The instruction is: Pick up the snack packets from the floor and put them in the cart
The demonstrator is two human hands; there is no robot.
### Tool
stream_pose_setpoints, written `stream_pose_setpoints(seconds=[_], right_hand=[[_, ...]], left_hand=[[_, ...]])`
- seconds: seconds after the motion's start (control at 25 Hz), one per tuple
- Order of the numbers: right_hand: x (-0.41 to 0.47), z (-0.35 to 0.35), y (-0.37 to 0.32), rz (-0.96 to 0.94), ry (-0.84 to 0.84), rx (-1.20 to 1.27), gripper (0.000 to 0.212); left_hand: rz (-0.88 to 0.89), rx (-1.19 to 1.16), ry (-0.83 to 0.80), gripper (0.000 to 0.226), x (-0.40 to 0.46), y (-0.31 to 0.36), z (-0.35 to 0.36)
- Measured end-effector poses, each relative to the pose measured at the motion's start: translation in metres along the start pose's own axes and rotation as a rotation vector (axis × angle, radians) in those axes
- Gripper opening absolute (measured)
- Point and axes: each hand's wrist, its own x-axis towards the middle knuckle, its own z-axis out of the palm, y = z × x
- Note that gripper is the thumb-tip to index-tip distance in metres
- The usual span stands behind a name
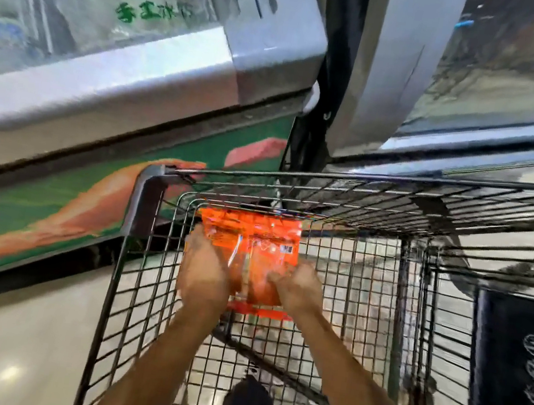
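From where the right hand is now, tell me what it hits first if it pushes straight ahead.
The right hand grips the orange snack packets and points toward the cart's front wire wall. Going straight on, the packets would probably meet that wall first, though depth is unclear.

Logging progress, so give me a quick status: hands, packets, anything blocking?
Left hand and right hand both gripping orange snack packets. Packets inside the wire cart, low near its front wall. Nothing blocking.
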Motion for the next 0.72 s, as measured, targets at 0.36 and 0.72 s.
stream_pose_setpoints(seconds=[0.36, 0.72], right_hand=[[-0.114, -0.074, -0.100, -0.248, 0.336, -0.574, 0.050], [-0.396, -0.118, -0.243, -0.833, 0.484, -0.646, 0.063]], left_hand=[[0.234, 0.160, 0.204, 0.049, -0.106, 0.043, -0.160], [0.232, 0.133, 0.661, 0.067, -0.278, -0.018, -0.433]])
